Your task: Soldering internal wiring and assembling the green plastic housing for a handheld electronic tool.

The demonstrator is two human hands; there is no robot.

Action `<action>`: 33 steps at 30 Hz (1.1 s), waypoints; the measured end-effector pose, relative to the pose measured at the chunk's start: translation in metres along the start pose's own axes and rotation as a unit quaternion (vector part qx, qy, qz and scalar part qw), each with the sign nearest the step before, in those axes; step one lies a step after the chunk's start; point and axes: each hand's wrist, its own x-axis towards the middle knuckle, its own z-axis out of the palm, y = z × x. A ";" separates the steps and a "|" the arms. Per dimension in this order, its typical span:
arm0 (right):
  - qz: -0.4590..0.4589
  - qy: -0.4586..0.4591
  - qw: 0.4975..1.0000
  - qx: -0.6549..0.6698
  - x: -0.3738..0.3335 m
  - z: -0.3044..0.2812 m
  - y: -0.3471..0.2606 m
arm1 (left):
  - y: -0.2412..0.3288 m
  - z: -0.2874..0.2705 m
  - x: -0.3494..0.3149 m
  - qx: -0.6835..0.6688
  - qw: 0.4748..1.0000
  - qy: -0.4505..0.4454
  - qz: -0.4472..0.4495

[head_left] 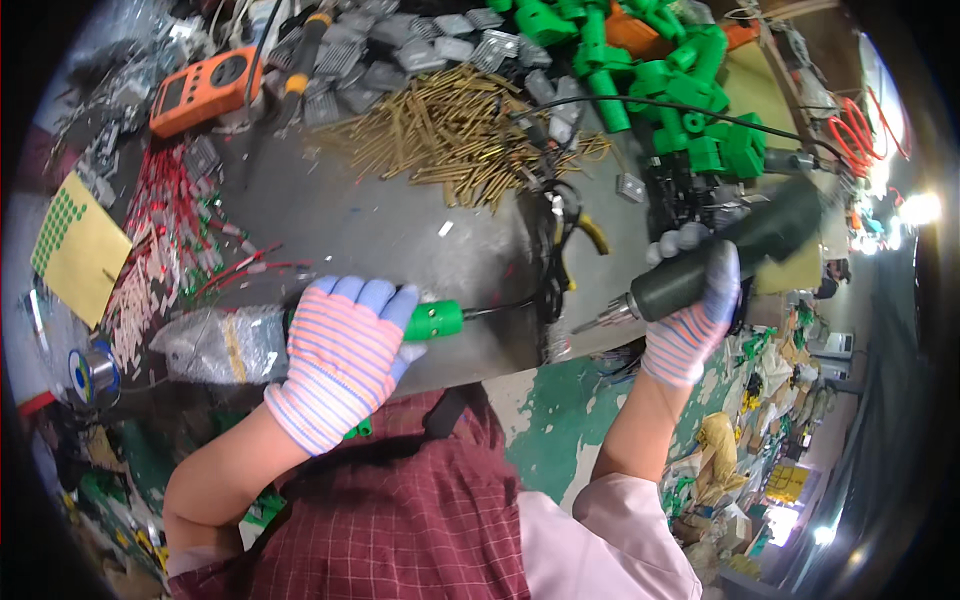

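Observation:
My left hand [345,355], in a striped knit glove, is closed round a green plastic handle [436,319] near the bench's front edge. A black cord runs from the handle's right end. On the other side of that hand lies a clear plastic-wrapped part [225,345] with a tan band; whether it joins the handle is hidden under my glove. My gloved right hand [695,325] grips a dark electric screwdriver [715,265], raised at the right, its bit slanting down and left, apart from the green handle.
Brass-coloured rods [460,125] are heaped mid-bench, with grey metal parts [400,45] and green plastic housings [690,80] behind. Black-and-yellow pliers [590,235] stand near the cord. At left are an orange multimeter [207,90], red-and-white wired pieces [175,205] and a solder spool [93,372].

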 end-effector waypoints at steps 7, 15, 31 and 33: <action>-0.046 -0.278 0.955 0.087 -0.029 0.098 0.026 | -0.002 0.006 0.002 0.012 1.000 0.010 -0.011; -0.098 -0.381 0.907 0.153 -0.021 0.083 0.071 | -0.002 0.009 0.000 0.029 0.999 -0.035 -0.029; -0.018 -0.304 0.950 0.068 -0.037 0.113 0.071 | -0.002 0.015 -0.005 0.031 0.999 -0.013 -0.034; -0.042 -0.327 0.940 0.082 -0.036 0.110 0.067 | -0.001 0.025 -0.005 0.038 0.998 0.048 -0.027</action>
